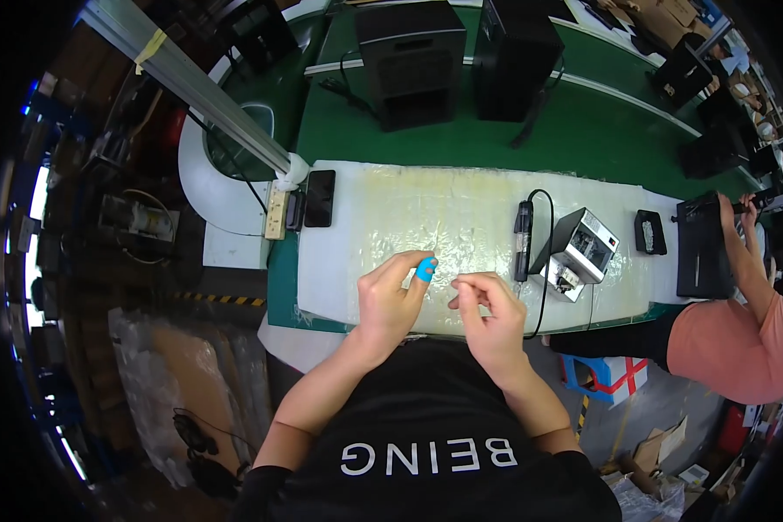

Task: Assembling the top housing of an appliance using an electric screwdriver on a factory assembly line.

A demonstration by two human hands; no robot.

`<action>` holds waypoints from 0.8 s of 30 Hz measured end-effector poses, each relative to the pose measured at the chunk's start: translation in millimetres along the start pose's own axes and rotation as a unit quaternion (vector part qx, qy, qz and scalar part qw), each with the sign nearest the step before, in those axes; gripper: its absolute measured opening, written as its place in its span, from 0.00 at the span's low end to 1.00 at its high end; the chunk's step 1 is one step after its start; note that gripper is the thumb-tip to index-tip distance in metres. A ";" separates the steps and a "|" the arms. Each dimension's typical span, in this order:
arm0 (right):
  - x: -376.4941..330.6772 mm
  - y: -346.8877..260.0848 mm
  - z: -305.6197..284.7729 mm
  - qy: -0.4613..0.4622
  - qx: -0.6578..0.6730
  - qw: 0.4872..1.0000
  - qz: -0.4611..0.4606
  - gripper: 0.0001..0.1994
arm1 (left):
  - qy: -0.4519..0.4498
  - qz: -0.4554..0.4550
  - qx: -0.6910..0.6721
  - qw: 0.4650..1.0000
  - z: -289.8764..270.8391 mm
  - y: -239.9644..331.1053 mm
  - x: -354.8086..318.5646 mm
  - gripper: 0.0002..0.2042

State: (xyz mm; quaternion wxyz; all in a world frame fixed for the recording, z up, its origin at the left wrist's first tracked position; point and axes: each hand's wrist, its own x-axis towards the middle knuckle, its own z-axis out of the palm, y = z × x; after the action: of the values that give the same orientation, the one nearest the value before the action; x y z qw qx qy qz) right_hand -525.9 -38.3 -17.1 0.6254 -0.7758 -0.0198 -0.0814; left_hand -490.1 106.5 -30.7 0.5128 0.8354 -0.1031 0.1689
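Both my hands are raised over the near edge of a plastic-covered white mat (pixel 335 270) on the bench. On my left hand (pixel 390 300) a blue wrap (pixel 426 269) circles one digit near its tip; the fingers are drawn together. My right hand (pixel 494 317), a short gap away, has its fingers curled in toward the thumb. Whether either hand pinches something small I cannot make out. To the right of my right hand lie a black electric screwdriver (pixel 523 241) with a looped cord and a small open-topped metal box (pixel 580 250) with parts inside.
A black phone (pixel 320 198) and a power strip (pixel 276 213) lie at the mat's left, beside a metal post (pixel 209 96). A small black tray (pixel 650 232) sits at right. Black cabinets (pixel 411 61) stand on the green conveyor (pixel 322 130). A co-worker (pixel 739 344) handles a black panel (pixel 703 252).
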 end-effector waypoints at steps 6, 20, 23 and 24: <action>1.9 -9.3 -1.5 -0.025 -0.107 0.986 -0.126 0.07 | -0.002 0.018 0.071 0.997 -0.1 2.9 -8.4 0.05; 7.6 -4.7 5.4 -0.083 -0.349 0.918 -0.169 0.06 | -0.074 0.327 0.329 0.883 -8.3 -1.5 7.8 0.05; 17.2 1.3 6.7 -0.046 -0.323 0.926 -0.192 0.07 | -0.120 0.329 0.372 0.860 -11.5 1.1 12.9 0.14; 17.7 1.8 5.2 -0.045 -0.323 0.925 -0.193 0.07 | -0.118 0.294 0.352 0.881 -11.5 1.4 16.2 0.10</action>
State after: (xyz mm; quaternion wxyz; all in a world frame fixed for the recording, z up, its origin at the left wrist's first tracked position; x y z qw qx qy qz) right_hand -507.7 -34.9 -17.2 0.3118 -0.9196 -0.1700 -0.1680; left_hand -477.7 116.1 -18.4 0.0956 0.9062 -0.3368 0.2374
